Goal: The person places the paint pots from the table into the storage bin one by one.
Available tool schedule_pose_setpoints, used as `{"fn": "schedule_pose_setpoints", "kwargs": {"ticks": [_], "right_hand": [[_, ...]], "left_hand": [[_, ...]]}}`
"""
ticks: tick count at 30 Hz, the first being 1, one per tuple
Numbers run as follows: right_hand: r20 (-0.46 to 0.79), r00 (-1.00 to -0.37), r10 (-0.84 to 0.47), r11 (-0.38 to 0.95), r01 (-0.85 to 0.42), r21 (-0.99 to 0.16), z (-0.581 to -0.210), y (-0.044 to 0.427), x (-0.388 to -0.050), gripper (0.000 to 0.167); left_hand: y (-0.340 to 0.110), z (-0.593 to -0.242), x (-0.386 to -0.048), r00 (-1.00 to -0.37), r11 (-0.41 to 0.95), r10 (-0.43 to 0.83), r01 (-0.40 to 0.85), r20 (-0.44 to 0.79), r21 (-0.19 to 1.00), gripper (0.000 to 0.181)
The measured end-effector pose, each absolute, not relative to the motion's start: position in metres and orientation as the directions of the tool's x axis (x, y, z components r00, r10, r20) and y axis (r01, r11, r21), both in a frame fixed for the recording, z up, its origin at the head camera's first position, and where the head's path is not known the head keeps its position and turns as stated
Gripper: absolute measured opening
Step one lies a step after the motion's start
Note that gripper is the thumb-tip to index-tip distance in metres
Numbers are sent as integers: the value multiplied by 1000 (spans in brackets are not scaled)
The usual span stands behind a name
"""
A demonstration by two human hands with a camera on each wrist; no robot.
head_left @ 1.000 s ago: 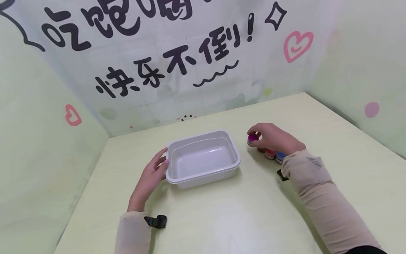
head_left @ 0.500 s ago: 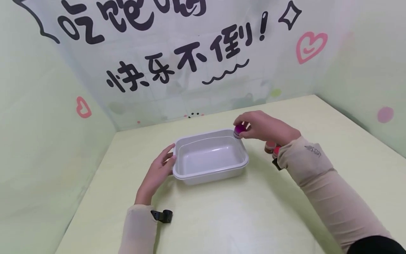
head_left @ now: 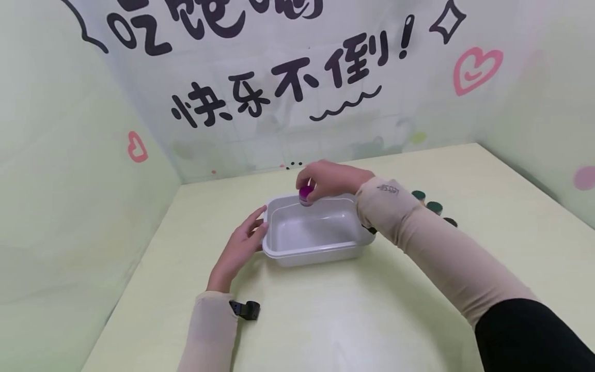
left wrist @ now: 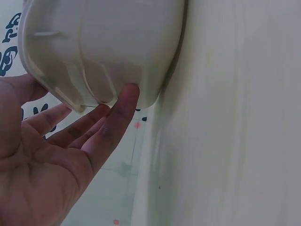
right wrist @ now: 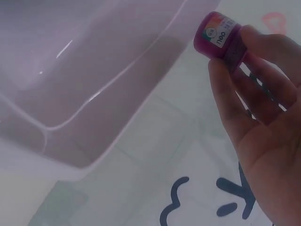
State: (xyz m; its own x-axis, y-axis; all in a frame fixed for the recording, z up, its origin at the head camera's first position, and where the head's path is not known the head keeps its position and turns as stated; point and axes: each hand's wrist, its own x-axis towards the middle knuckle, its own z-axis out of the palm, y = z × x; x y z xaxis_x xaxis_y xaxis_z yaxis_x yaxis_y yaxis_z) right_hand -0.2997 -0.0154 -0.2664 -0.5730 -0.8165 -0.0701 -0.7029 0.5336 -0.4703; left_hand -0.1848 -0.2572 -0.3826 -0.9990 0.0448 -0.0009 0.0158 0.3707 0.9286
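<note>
A white plastic basin (head_left: 321, 253) stands on the table in the head view. My left hand (head_left: 243, 243) holds its left end. In the left wrist view, the thumb is at the rim and the fingers (left wrist: 127, 101) lie against the outer wall. My right hand (head_left: 332, 179) pinches a small magenta paint jar (head_left: 306, 195), raised above the basin's far side. Labelled "deli", the paint jar (right wrist: 218, 37) is between thumb and fingertips in the right wrist view, apart from the rim. The right forearm hides the basin's right end.
Right of the basin, partly behind the right forearm, stand several small jars with dark green tops (head_left: 434, 207). A printed cloth wall (head_left: 260, 139) closes off the back of the pale table (head_left: 307, 320). A black wrist camera (head_left: 246, 310) sticks out from the left sleeve.
My right hand has carried the magenta paint jar leftward, from beside the other jars to above the basin. The left hand keeps its hold on the basin. The head view has shifted slightly.
</note>
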Motion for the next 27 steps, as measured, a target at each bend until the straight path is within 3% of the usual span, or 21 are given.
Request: {"fn": "schedule_pose_setpoints", "kwargs": {"ticks": [11, 27], "right_hand": [[-181, -520, -835, 537, -700, -471, -292, -60, -306, 30], [-172, -479, -861, 505, -759, -411, -324, -78, -304, 26]], "left_hand": [[-257, -380, -182, -999, 363, 35, -13, -28, 932, 54], [-258, -382, -182, -999, 384, 41, -7, -24, 923, 53]]}}
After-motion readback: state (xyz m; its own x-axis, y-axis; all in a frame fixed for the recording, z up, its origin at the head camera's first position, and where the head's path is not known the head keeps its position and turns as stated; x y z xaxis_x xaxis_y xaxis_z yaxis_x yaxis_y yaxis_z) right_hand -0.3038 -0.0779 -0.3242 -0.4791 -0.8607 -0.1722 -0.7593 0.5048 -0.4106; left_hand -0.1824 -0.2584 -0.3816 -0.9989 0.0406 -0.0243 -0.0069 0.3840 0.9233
